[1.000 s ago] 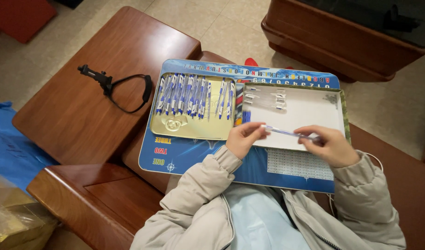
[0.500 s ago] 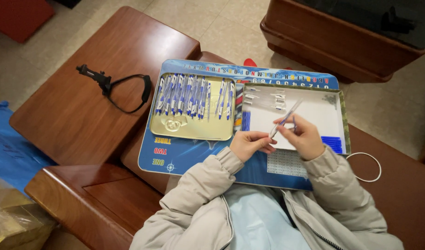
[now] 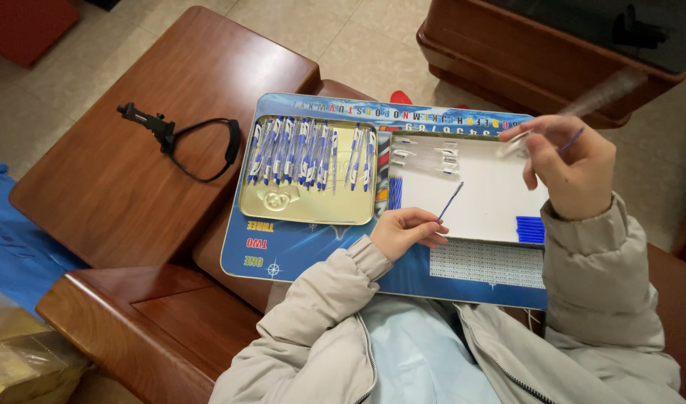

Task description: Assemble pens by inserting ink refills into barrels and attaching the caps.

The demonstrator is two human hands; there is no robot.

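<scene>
My left hand [image 3: 406,232] rests on the blue board [image 3: 298,251] on my lap and pinches a thin blue pen refill [image 3: 449,202] that points up over the white tray [image 3: 478,198]. My right hand [image 3: 571,168] is raised above the tray's right end, holding a blurred clear pen barrel [image 3: 593,97] and a second blue refill [image 3: 571,140]. A gold tin tray [image 3: 309,213] on the board's left holds several blue-and-white pens [image 3: 305,150]. Small white pen parts [image 3: 433,153] lie in the white tray's far side, with blue pieces [image 3: 530,228] at its near right corner.
A black clip with a looped cable [image 3: 197,142] lies on the wooden table [image 3: 133,187] to the left. A wooden armrest [image 3: 156,314] is at near left. Blue plastic sheet [image 3: 14,247] and a yellowish bag [image 3: 14,359] lie on the floor; a wooden cabinet [image 3: 522,60] stands at the far right.
My right hand has lifted off the tray and swung up to the right with the pen barrel. My left hand now holds a refill by itself.
</scene>
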